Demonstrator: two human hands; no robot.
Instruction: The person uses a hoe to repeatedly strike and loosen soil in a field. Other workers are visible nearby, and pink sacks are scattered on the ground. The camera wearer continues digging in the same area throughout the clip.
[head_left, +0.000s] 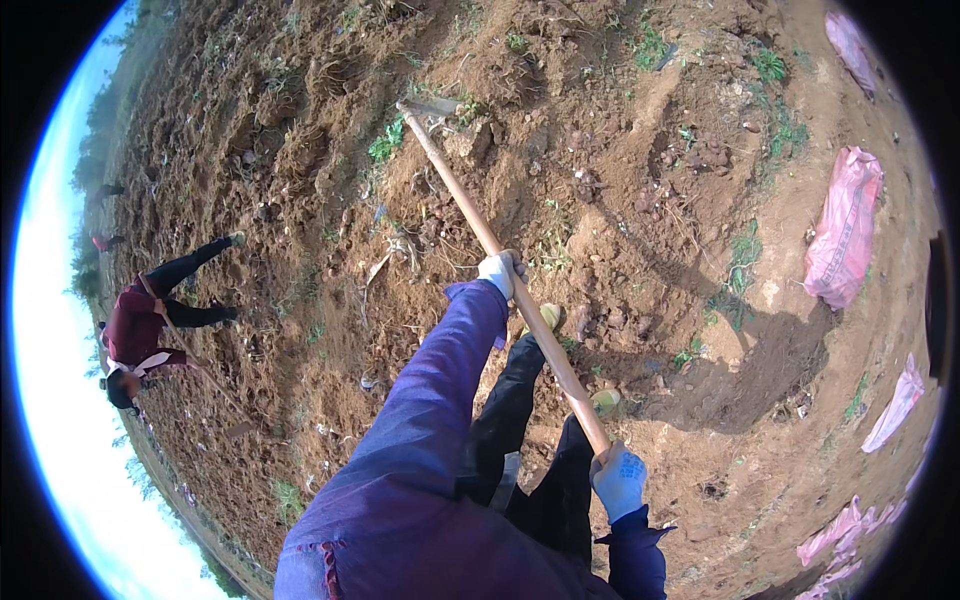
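A long-handled hoe (457, 184) slants across the view, with its wooden handle in both my hands. My left hand (501, 271), in a pale glove, is closed around the middle of the handle. At the near end, my right hand (621, 480) grips the wood in a light blue glove with printing on it. The hoe's flat metal blade (435, 106) is at the far end, against or just above broken brown soil (525, 161); I cannot tell whether it touches. Beneath the handle are my shoes (546, 319), planted on loose earth.
A full pink woven sack (844, 229) bearing writing lies at right; other pink sacks (896, 405) lie along that side. Reddish-brown lumps (701, 154) sit in the soil. At left, a person (139, 322) bends with another hoe (214, 379). Green weeds (386, 141) grow near my hoe blade.
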